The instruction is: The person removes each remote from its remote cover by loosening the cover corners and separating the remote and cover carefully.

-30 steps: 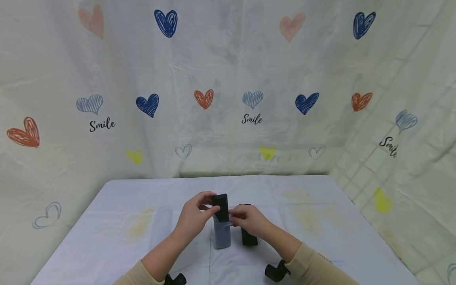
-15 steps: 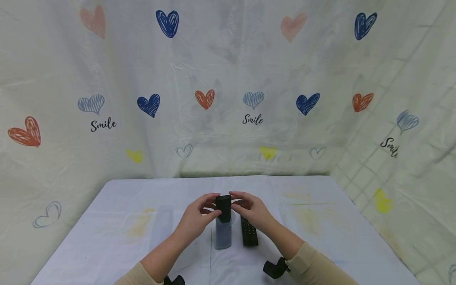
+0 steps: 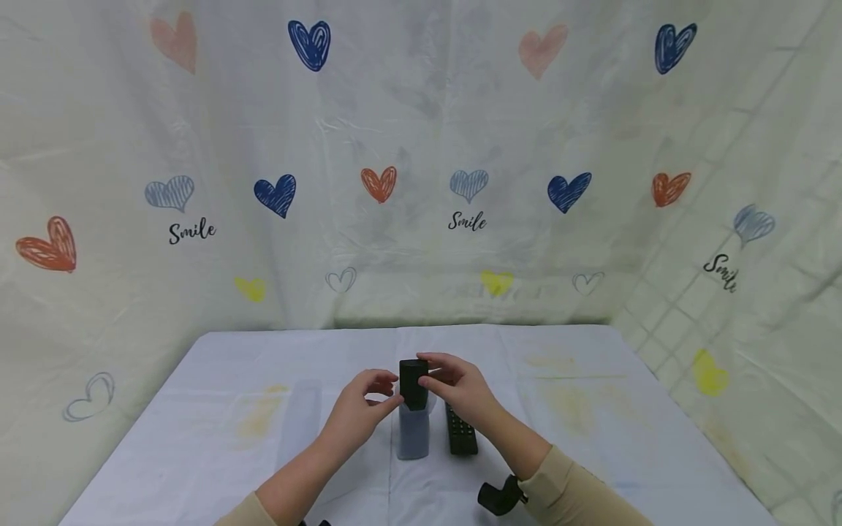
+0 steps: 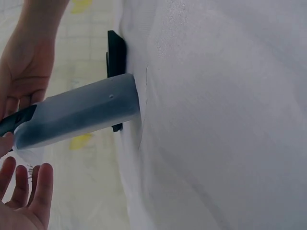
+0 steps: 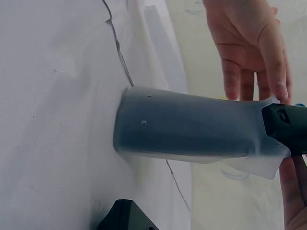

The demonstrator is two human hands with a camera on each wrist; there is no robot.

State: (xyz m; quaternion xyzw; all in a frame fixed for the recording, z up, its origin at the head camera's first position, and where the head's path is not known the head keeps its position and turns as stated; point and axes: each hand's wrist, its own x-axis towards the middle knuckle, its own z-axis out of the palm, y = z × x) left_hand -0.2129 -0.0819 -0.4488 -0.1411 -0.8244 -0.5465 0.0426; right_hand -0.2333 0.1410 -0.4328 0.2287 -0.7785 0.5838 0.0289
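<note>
A black remote control [image 3: 413, 383] stands upright, its lower part inside a translucent plastic sleeve [image 3: 413, 435] whose bottom rests on the table. My right hand [image 3: 460, 387] grips the remote's bare upper end between thumb and fingers. On the other side, my left hand [image 3: 362, 409] has loosely bent fingers apart from the remote, with its thumb tip at the sleeve's mouth. In the left wrist view the sleeve [image 4: 81, 110] shows the dark remote through its wall. A loose flap of sleeve [image 5: 261, 163] hangs out beside the remote in the right wrist view.
A second black remote control [image 3: 462, 432] with rows of buttons lies on the table just right of the sleeve. White cloth [image 3: 559, 438] covers the table. Behind it hangs a curtain [image 3: 408, 124] printed with hearts. A black wrist-camera mount [image 3: 498, 498] sits under the right wrist.
My right hand has gone from the sleeve's edge up to the remote's top and grips it. My left fingers have let go of the remote and drawn slightly left.
</note>
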